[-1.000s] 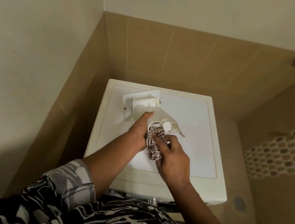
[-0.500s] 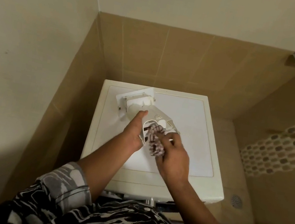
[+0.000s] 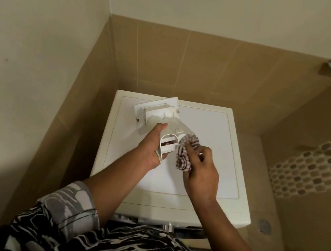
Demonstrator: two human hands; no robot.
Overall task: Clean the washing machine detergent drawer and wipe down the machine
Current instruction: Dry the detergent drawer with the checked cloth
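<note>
Dim, warm light from above makes the white top of the washing machine (image 3: 210, 155) the brightest patch. Left of it, the wall (image 3: 21, 100) sinks into soft shadow. Wide-angle distortion bows lines behind it; fine detail is soft

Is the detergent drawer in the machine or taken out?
Out: the left hand holds the detergent drawer over the washing machine top.

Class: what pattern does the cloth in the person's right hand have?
The cloth is checked, dark brownish stripes crossing on white, seen in the head view, the only one.
</note>
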